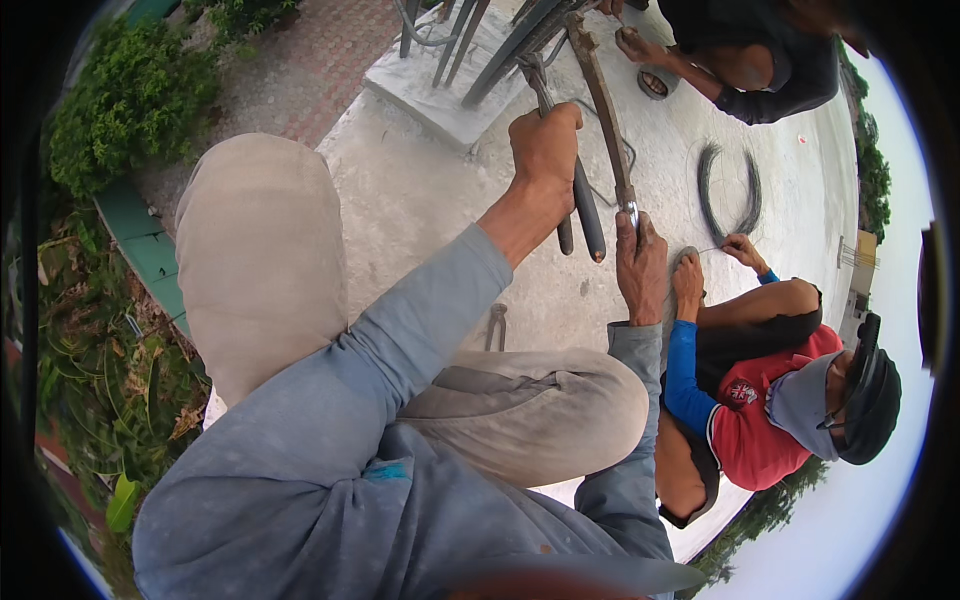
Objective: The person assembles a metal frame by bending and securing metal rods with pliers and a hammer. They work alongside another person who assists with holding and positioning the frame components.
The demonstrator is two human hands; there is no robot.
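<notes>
My left hand (545, 150) is closed around the dark handles of end-cutting pincers (584, 205). Their jaws reach up to a bundle of steel rebar (515, 55) at the top; I cannot tell whether they grip anything there. Upright in my right hand (641, 265) is a long, rusty metal bar (605, 110) with a shiny section just above the fist. Its upper end lies beside the rebar, and whether the two touch is unclear. A second pair of pincers (496, 326) rests on the concrete by my knee.
Rebar stands up from a raised concrete block (425, 105). A loop of thin wire (752, 200) lies to the right, near a seated co-worker in a red shirt (765, 400). Another person (750, 60) crouches at the top right. Plants (110, 370) border the left side.
</notes>
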